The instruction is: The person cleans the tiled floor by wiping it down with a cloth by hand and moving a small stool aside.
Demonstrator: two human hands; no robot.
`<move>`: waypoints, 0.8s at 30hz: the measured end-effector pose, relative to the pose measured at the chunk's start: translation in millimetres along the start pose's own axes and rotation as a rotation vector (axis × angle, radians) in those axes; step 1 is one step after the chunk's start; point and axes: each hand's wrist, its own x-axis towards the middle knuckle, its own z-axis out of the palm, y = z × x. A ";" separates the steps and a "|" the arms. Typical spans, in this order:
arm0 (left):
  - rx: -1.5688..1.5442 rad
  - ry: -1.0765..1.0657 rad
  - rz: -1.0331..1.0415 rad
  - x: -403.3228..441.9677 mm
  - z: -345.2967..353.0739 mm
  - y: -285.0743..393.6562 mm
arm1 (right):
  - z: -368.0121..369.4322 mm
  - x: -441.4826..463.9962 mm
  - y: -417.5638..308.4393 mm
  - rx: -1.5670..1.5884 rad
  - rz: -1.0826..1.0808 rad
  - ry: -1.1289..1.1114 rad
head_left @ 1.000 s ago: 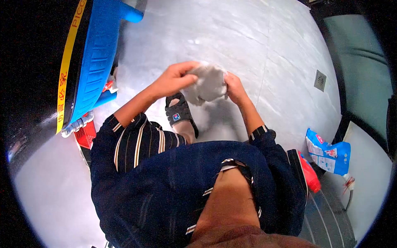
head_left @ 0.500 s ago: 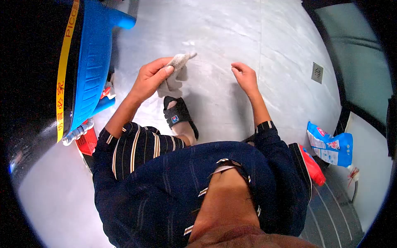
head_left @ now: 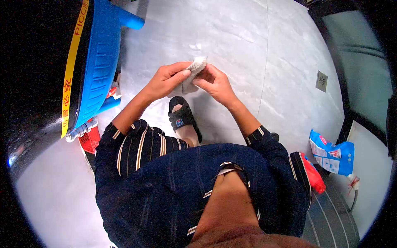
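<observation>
A folded, light grey cloth (head_left: 197, 66) hangs between my two hands, above the pale floor. My left hand (head_left: 168, 80) pinches its left side between thumb and fingers. At its right edge, my right hand (head_left: 216, 84) has its thumb and fingers curled in; the fingertips touch the cloth and partly hide behind it. Just below the cloth is a black sandal (head_left: 182, 113) on my foot.
A blue plastic stool (head_left: 99, 62) stands at the left, near a red basket (head_left: 89, 140). A metal floor drain (head_left: 321, 81) lies at the right. Below it are a blue bag (head_left: 333, 153) and a red bottle (head_left: 313, 175).
My right hand was at the cloth, moved away to the right with bare fingers, and is now back at the cloth's right edge. The cloth went from spread to bunched and folded.
</observation>
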 end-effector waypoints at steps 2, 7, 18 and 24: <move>-0.011 -0.013 0.011 1.6 4.0 -1.3 | 4.2 -1.9 -5.3 -0.048 -0.005 0.056; 0.021 0.023 -0.013 3.7 6.3 1.6 | -11.8 -16.6 -9.9 -0.109 -0.054 0.115; 0.029 0.011 0.033 5.9 12.2 -9.8 | -8.8 -16.0 -16.9 -0.191 -0.012 0.067; -0.026 0.037 -0.053 3.9 13.9 -4.5 | -18.5 -15.4 -10.3 -0.348 -0.029 0.155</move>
